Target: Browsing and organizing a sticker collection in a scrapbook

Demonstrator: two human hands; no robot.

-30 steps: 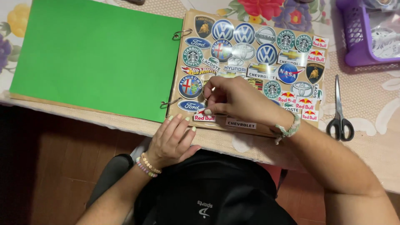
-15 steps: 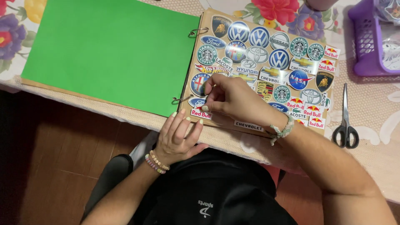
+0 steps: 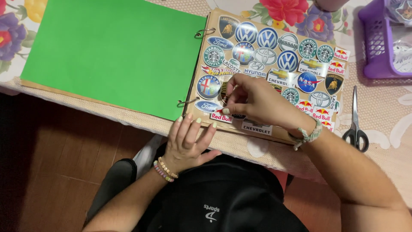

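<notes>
With my view drifted right since a second ago, my right hand still pinches a small sticker onto the near-left of the brown sticker page, so pressing continues, while my left hand rests open at the surface's near edge.

We look down on a table spread with a beige woven cloth, and a flowered cloth shows at the upper left and top of the frame. Below the table edge, brown floor tiles fill the lower left, dim and shadowed.
</notes>
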